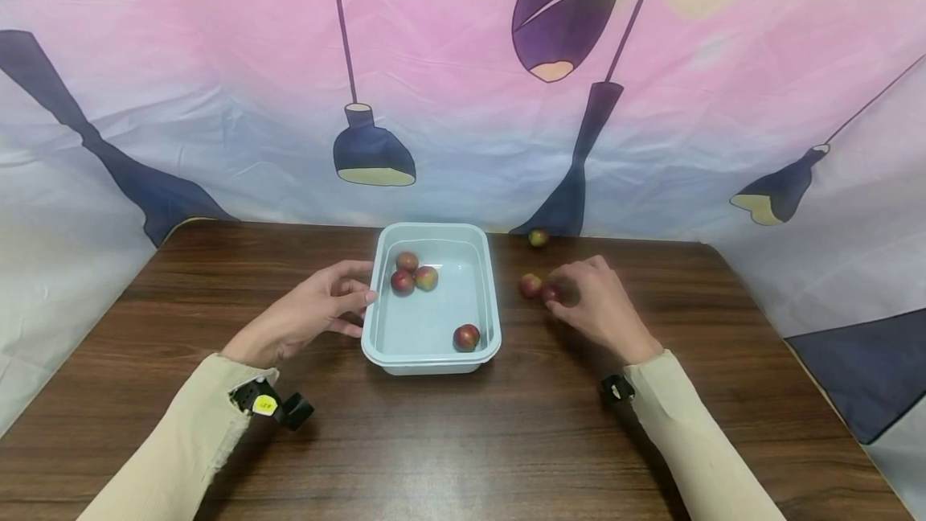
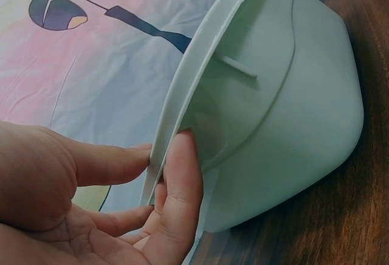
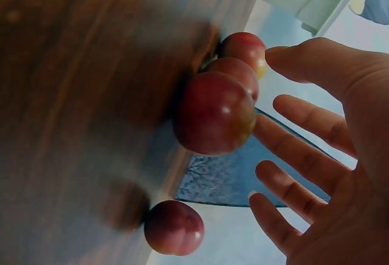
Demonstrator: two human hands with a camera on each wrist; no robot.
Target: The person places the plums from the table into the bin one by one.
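Note:
A pale blue plastic tub (image 1: 432,360) stands on the table with several red-yellow plums inside, three grouped at its back left and one plum (image 1: 466,337) at the front right. My left hand (image 1: 321,304) pinches the tub's left rim, thumb on one face and fingers on the other, as the left wrist view shows. Right of the tub, my right hand (image 1: 596,301) is over the table beside several plums, its fingers spread and loosely bent. The nearest plum (image 3: 216,113) is at its fingertips, ungripped; whether they touch it is unclear.
Another plum (image 1: 538,238) lies at the table's back edge, against a printed cloth (image 1: 463,103) hanging behind. In the right wrist view a separate plum (image 3: 174,228) lies apart from the cluster. The brown wooden table (image 1: 463,449) extends in front of the tub.

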